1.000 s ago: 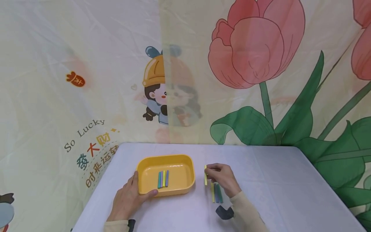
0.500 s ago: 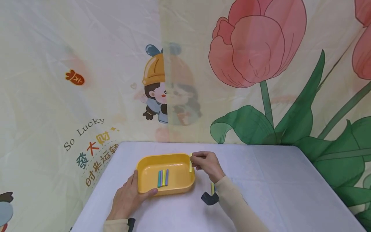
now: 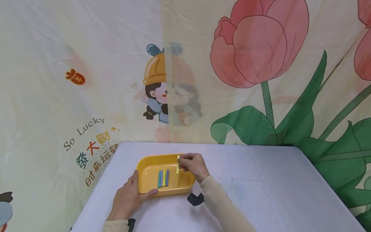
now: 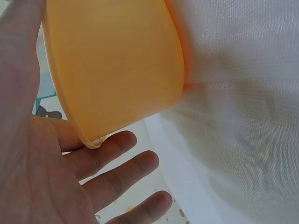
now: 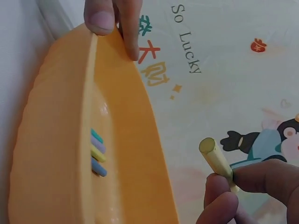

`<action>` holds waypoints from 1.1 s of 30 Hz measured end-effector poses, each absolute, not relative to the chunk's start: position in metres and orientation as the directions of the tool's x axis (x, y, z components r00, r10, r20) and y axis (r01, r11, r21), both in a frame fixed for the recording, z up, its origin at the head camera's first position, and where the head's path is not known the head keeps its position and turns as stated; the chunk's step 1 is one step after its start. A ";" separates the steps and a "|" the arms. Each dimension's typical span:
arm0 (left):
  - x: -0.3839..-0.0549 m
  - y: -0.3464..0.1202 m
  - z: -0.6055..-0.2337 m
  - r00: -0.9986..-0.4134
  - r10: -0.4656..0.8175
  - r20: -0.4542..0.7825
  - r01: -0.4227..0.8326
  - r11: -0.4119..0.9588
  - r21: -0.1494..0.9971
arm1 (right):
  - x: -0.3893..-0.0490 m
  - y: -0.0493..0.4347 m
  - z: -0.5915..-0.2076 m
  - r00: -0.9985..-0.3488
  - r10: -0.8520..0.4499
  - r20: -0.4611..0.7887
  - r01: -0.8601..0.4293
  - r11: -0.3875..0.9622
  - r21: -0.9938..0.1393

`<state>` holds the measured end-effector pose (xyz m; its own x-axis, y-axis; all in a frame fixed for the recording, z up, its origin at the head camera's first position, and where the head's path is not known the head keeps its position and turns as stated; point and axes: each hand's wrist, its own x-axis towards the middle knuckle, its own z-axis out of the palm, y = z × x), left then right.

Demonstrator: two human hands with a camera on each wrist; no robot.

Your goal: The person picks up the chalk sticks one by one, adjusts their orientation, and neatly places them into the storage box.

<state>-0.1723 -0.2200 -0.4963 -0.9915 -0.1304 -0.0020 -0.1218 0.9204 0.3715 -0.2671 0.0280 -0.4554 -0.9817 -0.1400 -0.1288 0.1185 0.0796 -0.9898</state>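
Note:
A pale yellow chalk stick (image 3: 178,165) is pinched between the thumb and fingertips of my right hand (image 3: 195,166), over the right half of a yellow tray (image 3: 145,192). In the right wrist view the chalk (image 5: 216,158) tilts, its round end pointing away from the fingertips. Inside the tray lie several chalk sticks side by side: teal (image 3: 159,179), purple (image 3: 161,179), yellow (image 3: 164,178) and blue (image 3: 167,178). My left hand (image 3: 126,199) grips the tray's near left corner, thumb on the front rim. In the left wrist view its other fingers (image 4: 124,179) spread beside the tray wall.
A white cloth covers the table (image 3: 261,180), with faint coloured smudges right of my right sleeve (image 3: 224,199). Behind it hangs a printed curtain (image 3: 185,64) with tulips and cartoon figures. My right forearm hides part of the table.
My right hand has carried the yellow chalk leftward from beside the tray to above it. The chalk sticks on the table have become hidden behind my forearm. My left hand stays put.

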 end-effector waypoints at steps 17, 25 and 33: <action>-0.173 -0.221 -0.499 -0.992 -0.125 -0.005 -0.119 0.925 0.362 | -0.269 0.006 -0.480 -0.985 -0.084 -0.150 0.133 0.172 -0.976; -0.173 -0.221 -0.497 -0.993 -0.114 0.006 -0.104 0.928 0.359 | -0.269 -0.002 -0.486 -0.981 -0.098 -0.167 0.147 0.186 -0.971; -0.173 -0.221 -0.496 -0.994 -0.110 0.019 -0.097 0.934 0.345 | -0.271 -0.013 -0.496 -0.986 -0.087 -0.144 0.114 0.280 -0.953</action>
<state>-0.1731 -0.2207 -0.4965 -0.9937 -0.1102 0.0191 -0.0969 0.9336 0.3450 -0.2712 -0.0129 -0.4955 -0.9858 -0.0874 -0.1436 0.1141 0.2797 -0.9533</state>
